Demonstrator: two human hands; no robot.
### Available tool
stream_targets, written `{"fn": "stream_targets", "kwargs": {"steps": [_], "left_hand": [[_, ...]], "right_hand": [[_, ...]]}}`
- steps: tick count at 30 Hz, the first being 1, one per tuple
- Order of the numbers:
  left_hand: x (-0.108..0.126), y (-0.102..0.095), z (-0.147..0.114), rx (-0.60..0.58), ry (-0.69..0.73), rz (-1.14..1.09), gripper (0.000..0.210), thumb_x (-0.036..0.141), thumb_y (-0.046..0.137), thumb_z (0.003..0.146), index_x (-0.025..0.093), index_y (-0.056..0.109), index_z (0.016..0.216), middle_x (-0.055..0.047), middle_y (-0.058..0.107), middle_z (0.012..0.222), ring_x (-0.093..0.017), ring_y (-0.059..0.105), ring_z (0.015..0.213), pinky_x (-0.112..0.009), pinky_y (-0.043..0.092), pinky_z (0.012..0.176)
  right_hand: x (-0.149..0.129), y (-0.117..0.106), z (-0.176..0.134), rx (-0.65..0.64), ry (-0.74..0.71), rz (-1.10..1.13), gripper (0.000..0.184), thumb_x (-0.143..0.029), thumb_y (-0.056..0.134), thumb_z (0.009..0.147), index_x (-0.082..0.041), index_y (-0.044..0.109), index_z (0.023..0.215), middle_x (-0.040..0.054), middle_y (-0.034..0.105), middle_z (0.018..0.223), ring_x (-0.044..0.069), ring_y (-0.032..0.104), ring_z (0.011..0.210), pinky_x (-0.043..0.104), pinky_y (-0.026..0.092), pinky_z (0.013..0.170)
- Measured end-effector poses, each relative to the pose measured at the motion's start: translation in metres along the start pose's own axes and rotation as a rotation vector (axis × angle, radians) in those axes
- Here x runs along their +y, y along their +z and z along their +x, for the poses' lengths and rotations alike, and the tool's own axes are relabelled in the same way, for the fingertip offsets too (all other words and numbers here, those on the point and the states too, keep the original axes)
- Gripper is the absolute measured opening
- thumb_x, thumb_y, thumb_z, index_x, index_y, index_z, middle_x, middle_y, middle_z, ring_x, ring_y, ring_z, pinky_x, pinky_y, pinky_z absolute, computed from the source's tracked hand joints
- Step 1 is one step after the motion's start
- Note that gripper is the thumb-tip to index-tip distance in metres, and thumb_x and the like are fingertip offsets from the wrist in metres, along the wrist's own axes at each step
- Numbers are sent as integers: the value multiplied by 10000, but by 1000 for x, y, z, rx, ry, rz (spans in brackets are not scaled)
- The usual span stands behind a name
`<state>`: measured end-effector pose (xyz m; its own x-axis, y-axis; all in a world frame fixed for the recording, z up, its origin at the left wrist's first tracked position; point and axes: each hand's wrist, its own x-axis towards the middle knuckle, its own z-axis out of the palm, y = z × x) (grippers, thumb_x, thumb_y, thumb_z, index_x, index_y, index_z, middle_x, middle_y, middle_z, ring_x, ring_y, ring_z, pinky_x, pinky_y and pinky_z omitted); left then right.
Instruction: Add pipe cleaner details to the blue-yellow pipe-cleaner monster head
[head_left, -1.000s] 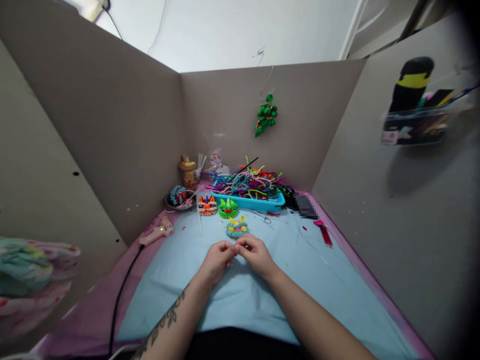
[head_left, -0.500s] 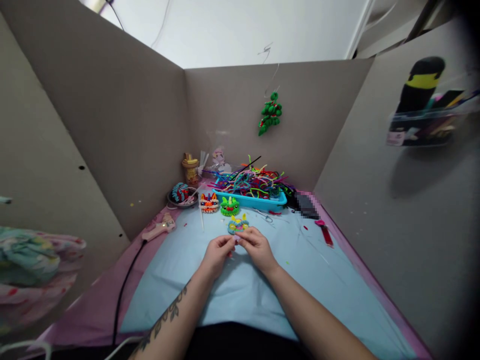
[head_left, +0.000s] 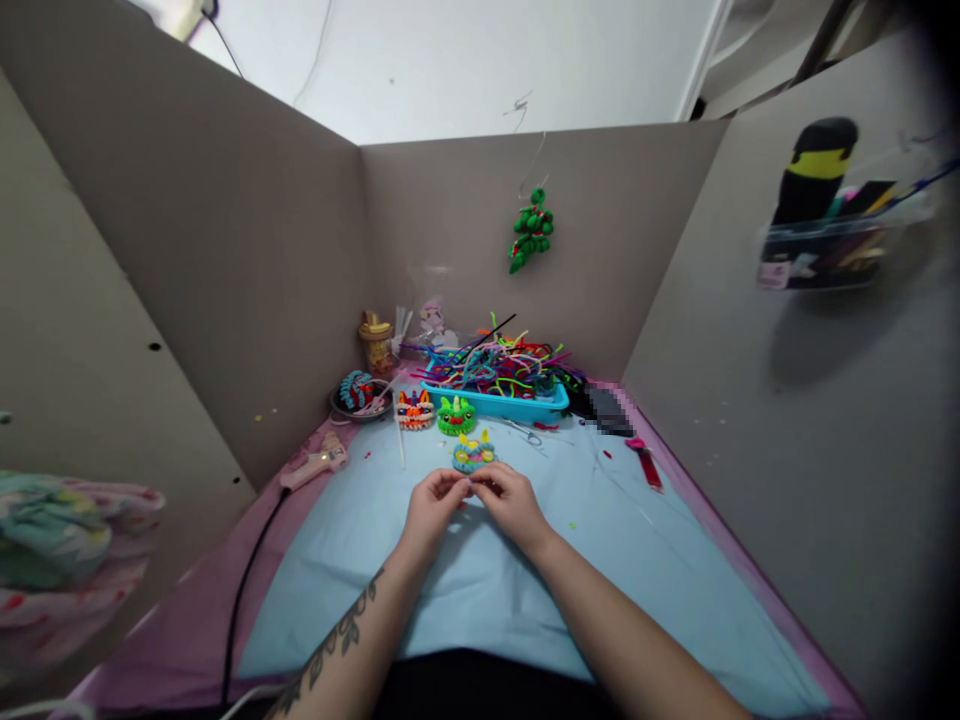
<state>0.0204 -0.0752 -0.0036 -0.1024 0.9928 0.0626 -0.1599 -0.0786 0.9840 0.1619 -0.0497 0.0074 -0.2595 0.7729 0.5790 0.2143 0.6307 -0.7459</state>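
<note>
My left hand [head_left: 436, 508] and my right hand [head_left: 511, 505] meet over the middle of the light blue cloth [head_left: 480, 590], fingertips pinched together. Something small sits between them, mostly covered by the fingers, so I cannot make out its kind. Just beyond the fingers lies a blue and yellow pipe-cleaner animal head [head_left: 474, 453]. A green pipe-cleaner head [head_left: 457, 415] and an orange and white one [head_left: 415, 409] stand side by side farther back.
A blue tray [head_left: 517, 403] heaped with coloured pipe cleaners is at the back, with scissors [head_left: 525, 432] before it. To the left are a pink glue gun [head_left: 319, 463] with a black cord and a dark bowl [head_left: 361, 405]. A red-bladed tool [head_left: 646, 464] lies right. Grey panels surround the table.
Both hands stay pinched together, with the fingertips now closer and the small thing between them less visible. The whole view has shifted slightly.
</note>
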Motion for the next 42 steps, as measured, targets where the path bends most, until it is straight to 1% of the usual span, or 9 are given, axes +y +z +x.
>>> {"fn": "stream_targets", "kwargs": {"steps": [6, 10, 13, 19, 26, 31, 33, 37, 42], "left_hand": [[-3, -3, 2, 0, 34, 1, 270, 354, 718, 626, 138, 600, 737, -2, 609, 631, -107, 551, 591, -222, 435, 605], [1, 0, 0, -40, -75, -111, 280, 361, 719, 635, 139, 571, 721, 10, 591, 614, -92, 536, 577, -214, 424, 609], [7, 3, -3, -75, -157, -241, 316, 352, 750, 603, 147, 532, 706, 30, 570, 591, -81, 530, 564, -206, 418, 606], [13, 3, -5, -114, -204, -379, 362, 313, 790, 556, 151, 510, 719, 43, 567, 594, -70, 538, 564, -188, 404, 607], [8, 4, -3, -98, -119, -301, 349, 283, 795, 548, 146, 531, 730, 31, 596, 600, -80, 552, 571, -192, 410, 601], [9, 4, -2, -54, -21, -147, 319, 283, 784, 559, 148, 532, 702, -1, 637, 654, -114, 589, 609, -229, 447, 630], [8, 5, -2, -31, 5, -101, 307, 277, 781, 561, 149, 538, 697, -5, 639, 662, -118, 593, 623, -232, 454, 639], [8, 6, -2, 2, 27, -108, 306, 271, 782, 557, 148, 567, 735, 10, 626, 670, -100, 581, 625, -211, 450, 637], [8, 4, -1, -35, -113, -315, 339, 293, 790, 549, 153, 571, 767, 29, 612, 648, -83, 571, 583, -220, 463, 639]], "right_hand": [[2, 1, -1, -17, -57, 18, 145, -216, 554, 811, -215, 684, 876, 49, 644, 802, 167, 590, 768, 293, 482, 719], [1, 1, -1, -8, -55, 16, 117, -202, 566, 797, -216, 682, 806, 41, 574, 777, 153, 560, 706, 284, 477, 673], [-3, 1, -1, -21, -87, 21, 125, -184, 548, 797, -213, 663, 759, 41, 568, 765, 163, 553, 737, 294, 466, 690], [-10, 4, 0, -5, -81, 99, 135, -175, 522, 795, -205, 630, 719, 35, 596, 723, 166, 559, 732, 297, 457, 700], [-10, 5, 0, 22, 71, 156, 123, -196, 526, 779, -187, 601, 682, 32, 567, 740, 156, 552, 722, 249, 454, 606], [-5, 7, 0, 10, 236, 300, 126, -267, 514, 788, -184, 535, 695, -12, 522, 652, 112, 518, 542, 225, 450, 505], [-1, 8, -1, 11, 257, 298, 137, -282, 491, 803, -186, 520, 710, -18, 512, 639, 106, 507, 520, 218, 446, 485], [3, 11, -2, 35, 153, 124, 126, -257, 469, 827, -192, 525, 735, 7, 522, 716, 126, 519, 636, 219, 440, 543], [-1, 10, -1, 65, 16, 14, 97, -228, 467, 835, -197, 538, 777, 30, 528, 778, 159, 510, 753, 261, 440, 654]]}}
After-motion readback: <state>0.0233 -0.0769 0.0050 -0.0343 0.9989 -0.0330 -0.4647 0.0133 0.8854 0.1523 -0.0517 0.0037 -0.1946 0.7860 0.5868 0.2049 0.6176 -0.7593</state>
